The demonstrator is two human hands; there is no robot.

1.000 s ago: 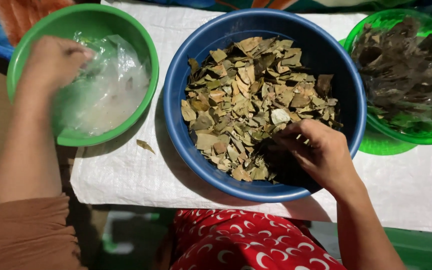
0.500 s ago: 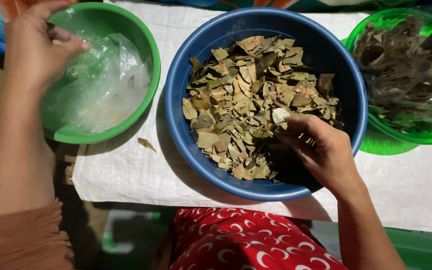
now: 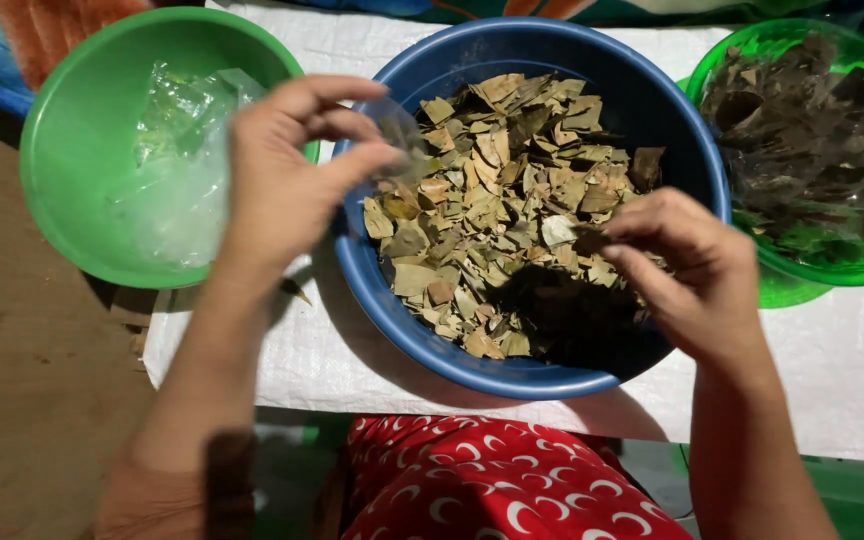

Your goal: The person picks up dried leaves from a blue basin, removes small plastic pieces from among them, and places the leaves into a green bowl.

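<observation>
The left hand (image 3: 287, 190) hangs over the gap between the green bowl (image 3: 72, 230) and the blue basin (image 3: 542, 365), thumb and fingers pinched together on a small clear plastic bag (image 3: 397, 125) that shows only as a faint film at the fingertips. The right hand (image 3: 697, 275) sits low inside the blue basin, at its right side, fingertips closed on a pinch of dried leaf pieces (image 3: 497, 200); how much it holds is hidden by the fingers. The leaves fill the basin's left and far parts, while the near right part shows dark, bare bottom. More crumpled clear bags (image 3: 177, 170) lie in the green bowl near the left edge of the white woven cloth (image 3: 302, 350). A second green bowl (image 3: 857, 265) at the right edge holds darker leaves (image 3: 812, 140).

To do this well, it seems best for the left hand to get the bag's mouth open and steady above the basin, so that strays drop back among the leaves and not onto the cloth, where one leaf scrap (image 3: 294, 290) already lies. The right hand should take a loose, modest pinch, since brittle leaves would likely crumble under a hard squeeze. Keeping the two hands close together over the basin shortens the carry.
</observation>
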